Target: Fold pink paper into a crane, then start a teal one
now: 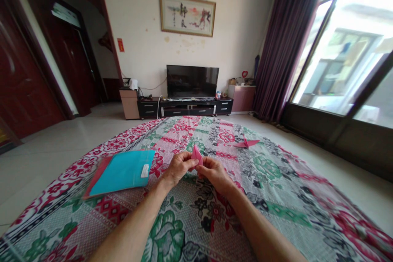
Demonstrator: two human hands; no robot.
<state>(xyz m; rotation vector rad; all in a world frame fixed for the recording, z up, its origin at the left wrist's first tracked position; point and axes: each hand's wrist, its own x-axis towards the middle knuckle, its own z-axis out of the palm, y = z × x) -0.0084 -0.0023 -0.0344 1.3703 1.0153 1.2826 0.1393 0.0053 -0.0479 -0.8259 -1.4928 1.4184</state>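
Note:
Between my two hands is a small piece of folded pink paper (197, 154), its pointed tip facing up and away from me. My left hand (180, 166) pinches its left side between thumb and fingers. On the other side, my right hand (213, 172) grips the lower right edge in the same way. Both hands are just above the patterned tablecloth, and the fingers cover the paper's lower part. A finished-looking pink paper crane (246, 143) rests on the cloth farther off to the right.
Left of my hands lies a pack of coloured paper (123, 172), blue on top with a red edge showing and a white label. The flowered tablecloth (267, 168) covers a round table. Beyond it stand a television (193, 82) and a low black cabinet (187, 108).

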